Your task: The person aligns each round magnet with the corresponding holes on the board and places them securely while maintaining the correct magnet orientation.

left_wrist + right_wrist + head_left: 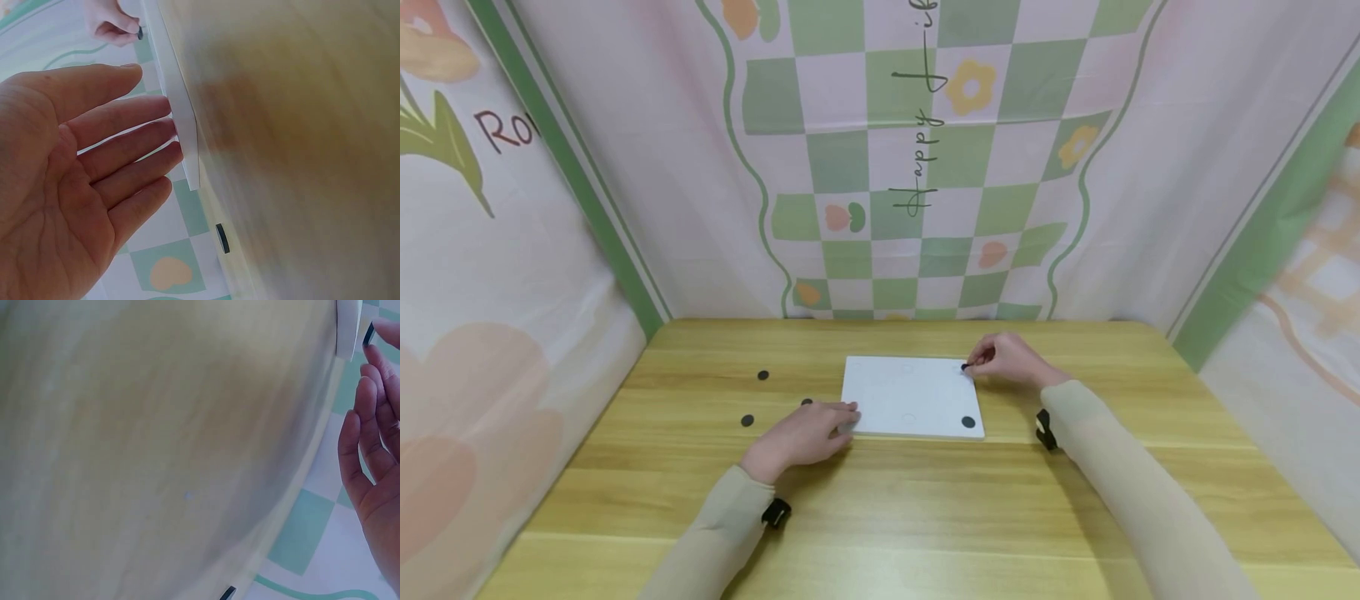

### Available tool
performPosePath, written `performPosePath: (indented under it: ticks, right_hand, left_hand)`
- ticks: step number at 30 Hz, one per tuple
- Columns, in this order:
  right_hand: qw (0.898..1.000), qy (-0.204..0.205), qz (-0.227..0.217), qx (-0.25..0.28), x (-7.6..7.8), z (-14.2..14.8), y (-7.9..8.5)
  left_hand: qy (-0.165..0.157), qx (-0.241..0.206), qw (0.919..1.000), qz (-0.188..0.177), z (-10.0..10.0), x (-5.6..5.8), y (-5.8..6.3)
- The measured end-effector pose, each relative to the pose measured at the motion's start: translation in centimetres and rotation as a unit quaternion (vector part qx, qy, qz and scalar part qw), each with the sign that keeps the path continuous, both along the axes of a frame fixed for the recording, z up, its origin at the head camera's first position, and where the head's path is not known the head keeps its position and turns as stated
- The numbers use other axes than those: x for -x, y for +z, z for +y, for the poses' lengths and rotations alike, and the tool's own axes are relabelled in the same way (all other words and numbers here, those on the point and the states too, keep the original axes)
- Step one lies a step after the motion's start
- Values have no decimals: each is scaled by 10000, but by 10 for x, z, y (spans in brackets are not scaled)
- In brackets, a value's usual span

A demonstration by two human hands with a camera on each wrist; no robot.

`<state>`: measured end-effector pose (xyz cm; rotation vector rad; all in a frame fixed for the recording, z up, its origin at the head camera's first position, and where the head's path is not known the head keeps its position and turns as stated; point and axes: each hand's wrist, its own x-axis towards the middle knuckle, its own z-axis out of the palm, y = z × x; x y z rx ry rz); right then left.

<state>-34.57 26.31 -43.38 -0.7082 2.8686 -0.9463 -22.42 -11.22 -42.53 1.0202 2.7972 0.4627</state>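
A white rectangular board (910, 392) with faint circle marks lies flat on the wooden table. Over its far right corner my right hand (1009, 360) pinches a small black disc (965, 367) between thumb and forefinger; the right wrist view shows that disc (368, 334) held edge-on. Another black disc (968, 422) sits at the board's near right corner. My left hand (808, 433) rests at the near left corner. In the left wrist view its extended fingers (134, 119) touch the board (181, 119), with nothing gripped.
Left of the board lie more black discs: one toward the back (763, 375), one nearer the front (747, 421), and one partly hidden (807, 402) behind my left hand. A patterned curtain (910, 150) hangs beyond the table (925, 517).
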Motion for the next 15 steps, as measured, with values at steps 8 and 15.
performPosePath:
  ticks: [8,15]
  right_hand:
    - [9999,93,18,-34,3,-4,-2]
    - [9998,162,123,-89,4,-6,-2]
  left_hand:
    - [-3,-64,10000,-27,-1,0,-1]
    - [-13,-58,10000,-4,-1,1,-1]
